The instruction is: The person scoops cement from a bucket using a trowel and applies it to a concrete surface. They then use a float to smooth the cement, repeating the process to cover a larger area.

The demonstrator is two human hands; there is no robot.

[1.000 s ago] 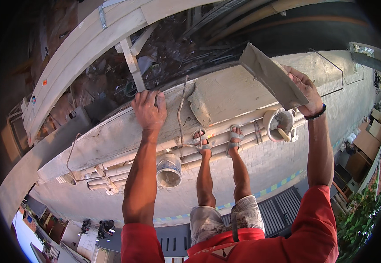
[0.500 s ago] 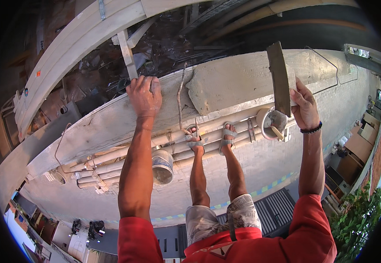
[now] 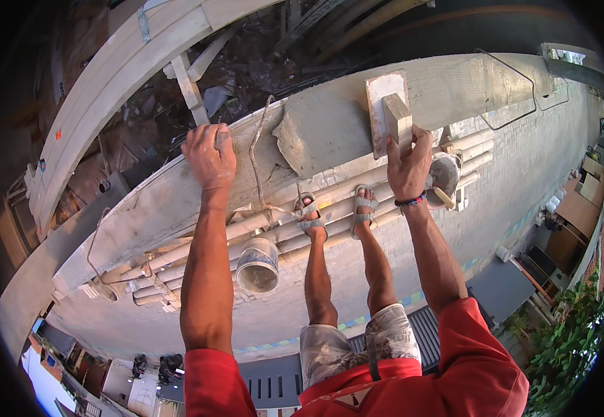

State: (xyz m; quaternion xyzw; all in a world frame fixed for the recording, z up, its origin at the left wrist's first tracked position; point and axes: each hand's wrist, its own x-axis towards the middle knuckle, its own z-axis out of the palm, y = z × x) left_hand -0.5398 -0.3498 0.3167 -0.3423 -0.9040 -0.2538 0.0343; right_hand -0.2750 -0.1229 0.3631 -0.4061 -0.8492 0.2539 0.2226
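My right hand (image 3: 411, 165) is closed round the wooden handle of a plastering float (image 3: 380, 104). The float's blade lies flat against, or very close over, wet grey mortar (image 3: 329, 128) spread along a concrete ledge (image 3: 176, 198). Its face toward the mortar is hidden. Farther left, my left hand (image 3: 210, 156) is curled over the ledge's far edge, beside an upright wooden strut (image 3: 189, 90). A bent metal rod (image 3: 254, 156) sticks up between the left hand and the mortar's ragged left end.
Bamboo poles (image 3: 295, 240) run below the ledge, under my sandalled feet (image 3: 363, 208). A bucket (image 3: 258, 267) hangs or stands by them; another bucket (image 3: 448, 169), with a wooden-handled tool (image 3: 445, 197), is at right. Bent wire (image 3: 533, 87) juts from the ledge. Paving lies far below.
My right hand has moved left with the float, which has turned from tilted edge-on to lying along the mortar. The left hand keeps its hold on the edge; the view has shifted slightly.
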